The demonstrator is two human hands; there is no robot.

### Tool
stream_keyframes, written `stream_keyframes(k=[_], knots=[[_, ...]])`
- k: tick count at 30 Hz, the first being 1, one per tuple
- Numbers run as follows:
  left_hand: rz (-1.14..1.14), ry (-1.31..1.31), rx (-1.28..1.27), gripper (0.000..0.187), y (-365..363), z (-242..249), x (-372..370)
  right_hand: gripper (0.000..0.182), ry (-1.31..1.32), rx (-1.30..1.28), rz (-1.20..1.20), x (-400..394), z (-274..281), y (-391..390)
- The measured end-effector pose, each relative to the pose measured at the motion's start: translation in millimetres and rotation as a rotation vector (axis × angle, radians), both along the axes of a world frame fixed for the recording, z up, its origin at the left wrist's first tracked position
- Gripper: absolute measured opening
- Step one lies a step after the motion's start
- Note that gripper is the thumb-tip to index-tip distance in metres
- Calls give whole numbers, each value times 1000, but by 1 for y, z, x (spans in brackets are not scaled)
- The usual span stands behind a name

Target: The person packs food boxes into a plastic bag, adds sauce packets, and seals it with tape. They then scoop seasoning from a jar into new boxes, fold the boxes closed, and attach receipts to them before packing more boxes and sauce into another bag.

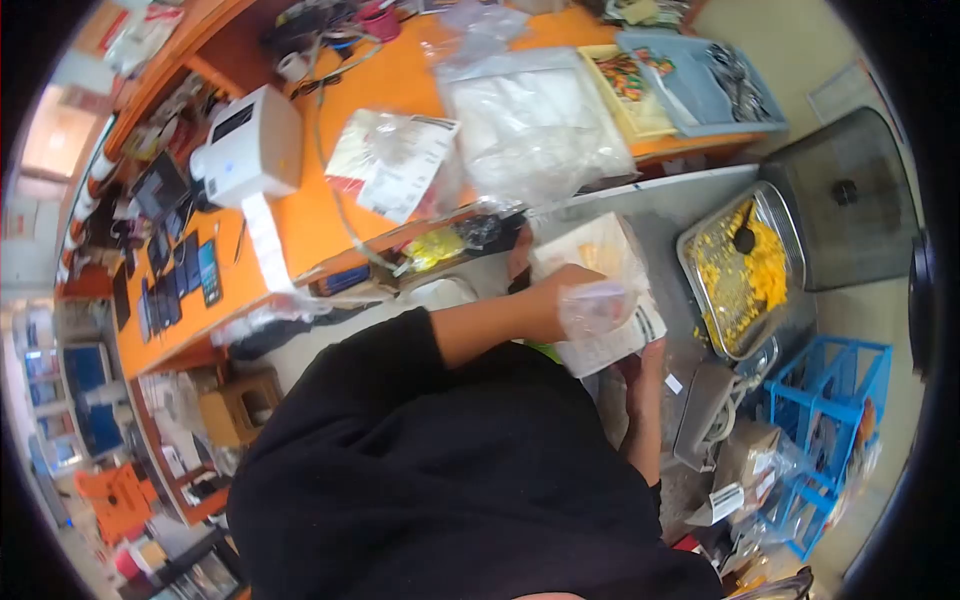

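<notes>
A white paper packet (585, 243) with printed labelling is held tilted in front of me, its mouth open and something yellowish inside. My left hand (568, 300) reaches across it and grips a clear plastic cup-like piece (597, 308); blur and plastic partly hide the fingers. My right hand (645, 368) closes around the packet's lower right edge. To the right, a metal tray (690, 270) holds yellow crumbly food, likely popcorn (765, 265), with a dark-handled utensil (744, 238) lying in it. Loose yellow bits lie beside the tray.
On the orange table (375, 95) are a white label printer (255, 140), several phones (180, 272), printed packets (395, 160) and a stack of clear bags (535, 125). Blue (690, 95) and yellow (630, 110) bins stand behind. A blue rack (825, 400) stands at right.
</notes>
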State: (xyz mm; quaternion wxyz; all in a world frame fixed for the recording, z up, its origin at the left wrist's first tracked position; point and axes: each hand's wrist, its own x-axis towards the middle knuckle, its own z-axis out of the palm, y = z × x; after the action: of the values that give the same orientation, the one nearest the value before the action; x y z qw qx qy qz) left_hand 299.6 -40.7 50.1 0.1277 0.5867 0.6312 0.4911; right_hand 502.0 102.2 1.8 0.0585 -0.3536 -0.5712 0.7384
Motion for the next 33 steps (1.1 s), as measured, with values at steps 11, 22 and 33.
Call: stream_keyframes(k=[11,22,33], knots=[[1125,-646,470,10,-242,91,-46,59,168,149,738,-99,38,-60],[1084,-574,921,37,-262,8,-207,56,-55,176,440,-68,31,-11],[1576,-266,326,52,-309,-90,-210,59,-98,196,246,-20,18,-2]])
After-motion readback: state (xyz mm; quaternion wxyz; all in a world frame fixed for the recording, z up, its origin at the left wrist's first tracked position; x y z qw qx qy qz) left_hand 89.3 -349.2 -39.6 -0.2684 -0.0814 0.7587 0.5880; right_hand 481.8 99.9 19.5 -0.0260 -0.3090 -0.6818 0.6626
